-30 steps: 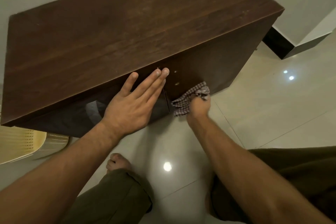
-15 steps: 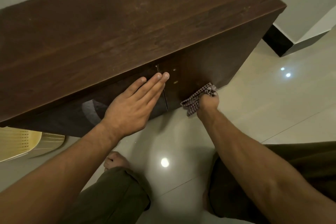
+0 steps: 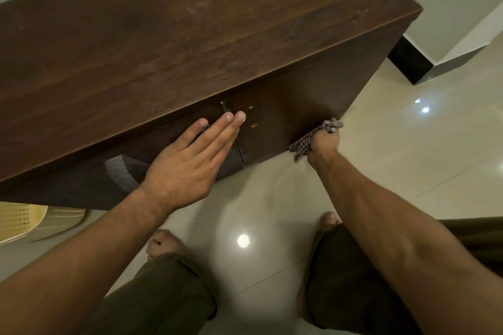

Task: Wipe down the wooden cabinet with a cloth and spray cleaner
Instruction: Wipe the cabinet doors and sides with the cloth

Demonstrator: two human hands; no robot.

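1. Low against the front of a dark wooden cabinet (image 3: 190, 43), a crouching person works barefoot on a glossy tiled floor (image 3: 394, 160)

2. His left hand (image 3: 187, 163) lies open and flat, fingers together, across the seam where the two doors meet, apparently holding them shut

3. His right hand (image 3: 325, 144) is closed around a bunched checked cloth (image 3: 304, 144), pressed to the lower right corner of the right-hand door (image 3: 294, 114), near the floor

4. No spray cleaner can be seen in the head view

5. Judged from this, the step in hand is wiping the door face; it would go best with the cloth spread flatter under the palm, firm even strokes along the grain, and the bracing hand kept where it is so the door does not swing

6. The cabinet's long axis runs from lower left to upper right of the view, its doors facing the person and its top turned up to the camera

7. The cloth's crumpled length runs slantwise along the door's bottom corner
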